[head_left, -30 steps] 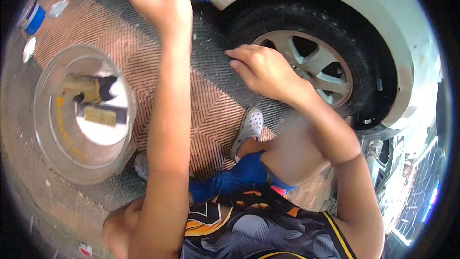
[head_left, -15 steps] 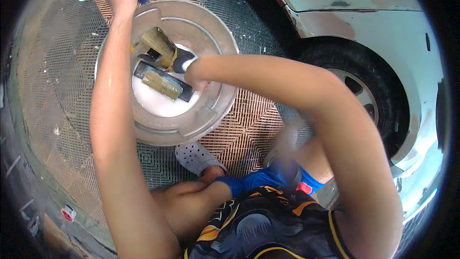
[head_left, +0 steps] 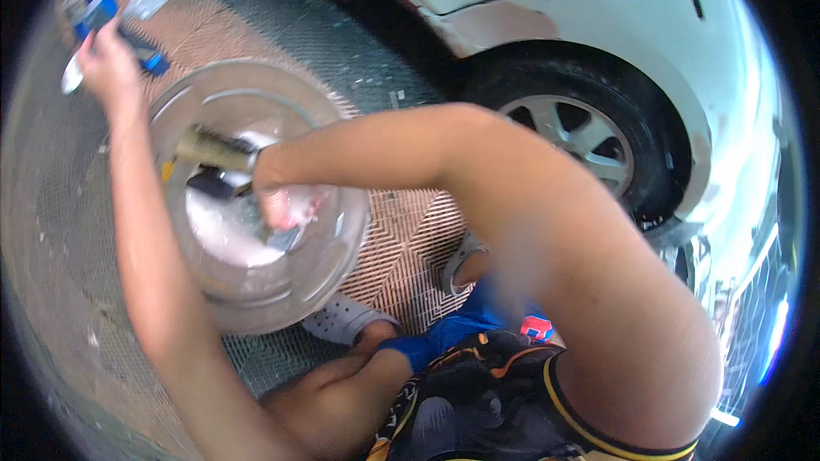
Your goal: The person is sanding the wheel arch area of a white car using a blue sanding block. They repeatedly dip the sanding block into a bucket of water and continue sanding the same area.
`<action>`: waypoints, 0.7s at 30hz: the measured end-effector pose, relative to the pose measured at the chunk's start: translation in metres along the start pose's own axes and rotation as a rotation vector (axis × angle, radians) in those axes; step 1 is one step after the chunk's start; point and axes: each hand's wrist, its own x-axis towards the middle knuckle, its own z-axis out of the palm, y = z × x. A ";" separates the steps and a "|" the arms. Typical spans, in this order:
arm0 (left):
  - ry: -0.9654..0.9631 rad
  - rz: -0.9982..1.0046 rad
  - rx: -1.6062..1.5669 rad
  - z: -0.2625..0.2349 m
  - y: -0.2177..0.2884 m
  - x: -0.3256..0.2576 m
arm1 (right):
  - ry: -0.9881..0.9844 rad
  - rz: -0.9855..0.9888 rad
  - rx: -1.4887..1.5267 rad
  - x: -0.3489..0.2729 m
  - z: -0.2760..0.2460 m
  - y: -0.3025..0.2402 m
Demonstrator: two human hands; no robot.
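A round grey plastic tub (head_left: 299,294) with a white middle stands before me. My right hand (head_left: 278,192) reaches into it, fingers pointing down over a flat greyish block (head_left: 284,239). Motion smears those fingers, so their grip cannot be told. Left of them rest a yellowish-brown rolled piece (head_left: 209,147) and a dark piece (head_left: 212,183). At the far left, my left hand (head_left: 111,68) has its finger and thumb apart at the base of a blue can (head_left: 96,4); contact with the can is unclear. A blue-and-black tool (head_left: 149,55) lies beside that hand.
A pale round lid (head_left: 72,75) and crumpled clear plastic (head_left: 145,4) lie near the can. To the right is a pale car body (head_left: 649,43) with sanded patches, its wheel (head_left: 598,132) close to my right arm. Grey clogs (head_left: 342,320) are on my feet.
The view has shifted, so the tub appears lower and farther left. My left hand has come to the blue can, apart from the blue-and-black tool. My right hand has moved down over the block.
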 end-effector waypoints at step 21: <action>-0.153 -0.364 -0.098 -0.026 -0.023 0.041 | 0.719 1.140 -1.068 -0.309 0.226 0.244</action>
